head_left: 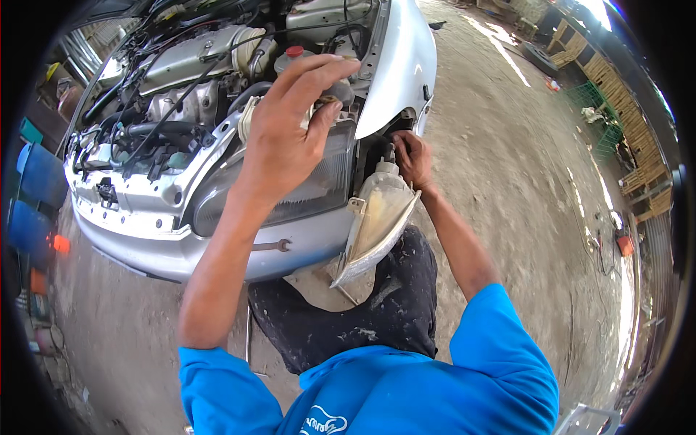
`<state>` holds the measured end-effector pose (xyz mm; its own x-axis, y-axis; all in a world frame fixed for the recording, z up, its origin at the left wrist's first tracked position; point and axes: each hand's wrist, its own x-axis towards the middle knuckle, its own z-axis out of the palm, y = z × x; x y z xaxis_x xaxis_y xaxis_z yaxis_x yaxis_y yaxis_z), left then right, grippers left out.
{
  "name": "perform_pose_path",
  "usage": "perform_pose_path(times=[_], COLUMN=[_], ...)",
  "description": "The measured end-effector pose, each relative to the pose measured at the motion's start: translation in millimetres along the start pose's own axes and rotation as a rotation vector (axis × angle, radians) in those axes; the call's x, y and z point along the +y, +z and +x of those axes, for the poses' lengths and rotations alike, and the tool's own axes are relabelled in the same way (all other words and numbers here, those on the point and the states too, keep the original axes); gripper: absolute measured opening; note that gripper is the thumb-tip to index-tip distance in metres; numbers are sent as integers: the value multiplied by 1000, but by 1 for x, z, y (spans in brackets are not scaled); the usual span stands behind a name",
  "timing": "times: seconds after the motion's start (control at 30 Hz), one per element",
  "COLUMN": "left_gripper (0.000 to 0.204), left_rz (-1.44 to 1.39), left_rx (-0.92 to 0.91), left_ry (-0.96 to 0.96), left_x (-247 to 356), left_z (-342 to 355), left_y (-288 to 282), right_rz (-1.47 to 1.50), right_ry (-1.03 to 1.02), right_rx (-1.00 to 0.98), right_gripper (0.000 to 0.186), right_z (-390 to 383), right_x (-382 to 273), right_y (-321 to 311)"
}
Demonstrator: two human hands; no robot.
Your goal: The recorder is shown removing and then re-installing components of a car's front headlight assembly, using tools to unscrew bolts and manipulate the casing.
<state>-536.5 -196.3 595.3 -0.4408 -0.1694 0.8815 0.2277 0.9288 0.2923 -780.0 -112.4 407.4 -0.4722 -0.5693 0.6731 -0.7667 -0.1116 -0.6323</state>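
My left hand is raised over the front corner of the engine bay, its fingers curved and the thumb apart from them. A grey rounded part shows in the gap; I cannot make out any grip on it. My right hand is closed at the rear of a corner lamp, pinching the dark bulb socket by the fender opening. The lamp is out of its place and hangs tilted, its clear lens facing down toward my lap. Beside it the headlight sits in the car's front.
A wrench lies on the silver bumper. The engine is exposed, and the fender edge rises near my right hand. Blue drums stand at left; a tire and a green crate lie at far right.
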Motion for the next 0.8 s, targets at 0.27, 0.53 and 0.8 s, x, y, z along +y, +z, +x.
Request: perform_pose_path(times=[0.27, 0.53, 0.8], left_gripper=[44, 52, 45], left_rz=[121, 310, 398], left_rx=[-146, -135, -106], left_ry=[-76, -13, 37], left_x=[24, 31, 33], left_z=[2, 12, 13], left_y=[12, 21, 29], right_rz=[12, 57, 49], right_ry=[-49, -42, -73], right_rx=[-24, -17, -10], right_gripper=[11, 10, 10], right_z=[-5, -6, -6], right_x=[-1, 2, 9], right_y=[-6, -1, 1])
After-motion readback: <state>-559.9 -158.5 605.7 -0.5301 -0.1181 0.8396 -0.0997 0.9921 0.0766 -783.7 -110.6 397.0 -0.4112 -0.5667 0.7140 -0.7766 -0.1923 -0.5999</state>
